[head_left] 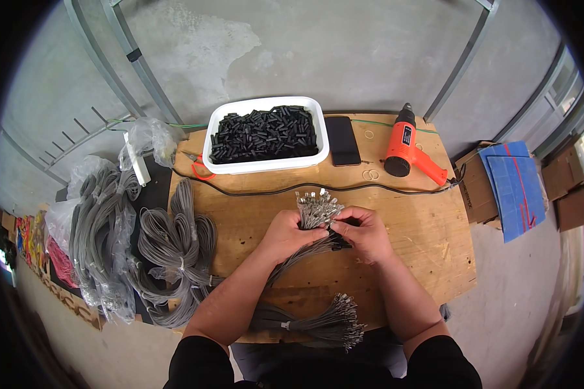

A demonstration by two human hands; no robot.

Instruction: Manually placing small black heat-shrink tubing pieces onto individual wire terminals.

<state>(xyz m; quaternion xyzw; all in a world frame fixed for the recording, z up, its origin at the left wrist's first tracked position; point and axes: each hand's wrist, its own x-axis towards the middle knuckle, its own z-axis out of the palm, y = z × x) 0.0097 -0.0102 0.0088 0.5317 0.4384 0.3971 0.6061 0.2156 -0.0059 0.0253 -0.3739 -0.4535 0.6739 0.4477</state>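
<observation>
Over the middle of the wooden table, my left hand (292, 233) is closed around a bundle of grey wires (308, 249) just below their silvery metal terminals (319, 206). My right hand (363, 235) meets the bundle from the right, thumb and fingers pinched together at the terminal ends; whatever is between these fingertips is too small to make out. A little black shows under the right hand, partly hidden. A second bundle of grey wires (305, 323), tied with a white band and ending in metal terminals, lies by the table's front edge.
A white tub (266, 167) of short black tubes stands at the back, beside a black phone (342, 141) and an orange heat gun (405, 146). Its black cord (272, 193) crosses the table. Pliers (201, 167) and coiled grey wires (175, 243) lie left; rubber bands (370, 174) lie right.
</observation>
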